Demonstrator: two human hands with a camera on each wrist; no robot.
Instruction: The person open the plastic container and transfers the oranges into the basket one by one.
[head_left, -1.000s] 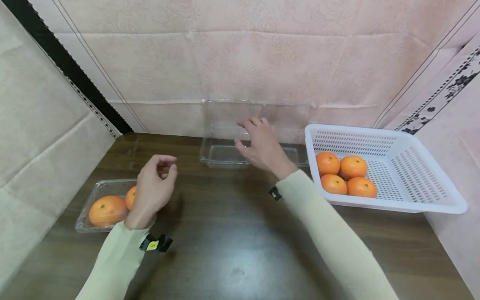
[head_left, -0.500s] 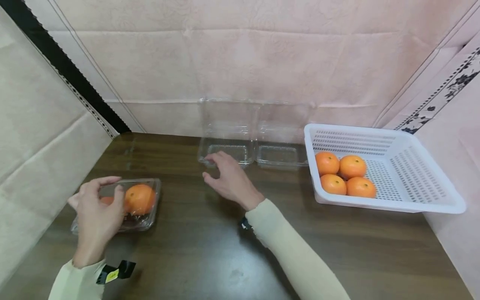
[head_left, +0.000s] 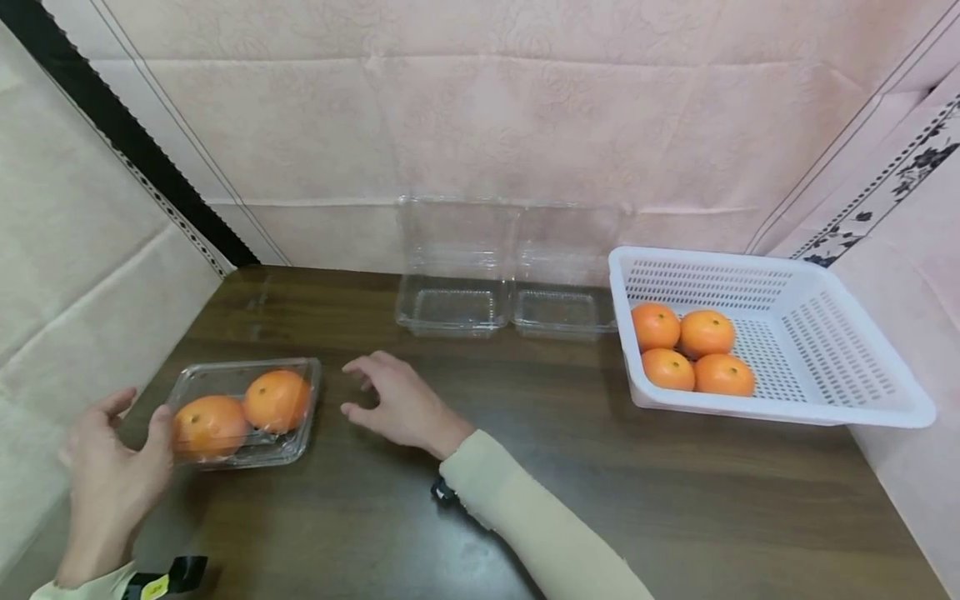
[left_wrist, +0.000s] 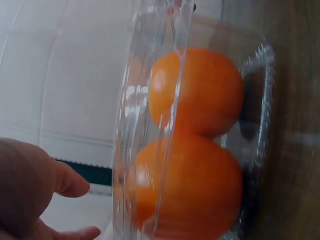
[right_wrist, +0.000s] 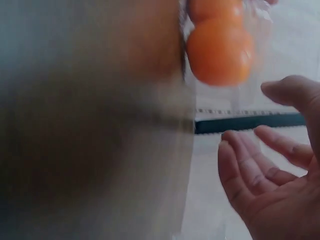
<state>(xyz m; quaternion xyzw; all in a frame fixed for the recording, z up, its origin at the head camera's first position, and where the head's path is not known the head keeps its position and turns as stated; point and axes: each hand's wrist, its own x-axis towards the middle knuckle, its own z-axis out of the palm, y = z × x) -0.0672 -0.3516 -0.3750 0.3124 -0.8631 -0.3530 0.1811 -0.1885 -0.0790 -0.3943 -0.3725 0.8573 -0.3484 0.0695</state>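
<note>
A clear plastic clamshell box (head_left: 258, 457) sits at the left of the dark wooden table. Two oranges (head_left: 274, 402) lie side by side inside, seen through its clear plastic. My left hand (head_left: 112, 479) is at the box's left end, thumb near the corner and fingers spread apart. In the left wrist view its thumb and a finger (left_wrist: 70, 181) show with a gap between them and the box (left_wrist: 267, 100). My right hand (head_left: 408, 410) hovers to the right of the box, fingers loosely bent and holding nothing. Its spread thumb and fingers show in the right wrist view.
Two open clear clamshell boxes (head_left: 454, 327) stand side by side at the table's back edge, lids raised against the cloth wall. At the right is a white perforated basket (head_left: 825, 412) with several oranges (head_left: 706, 333) in its left part. Cloth walls (head_left: 487, 125) enclose the table.
My left hand has moved left across the box of oranges to its left end. The right hand has come from the open boxes at the back, leftward and nearer, toward the filled box.
</note>
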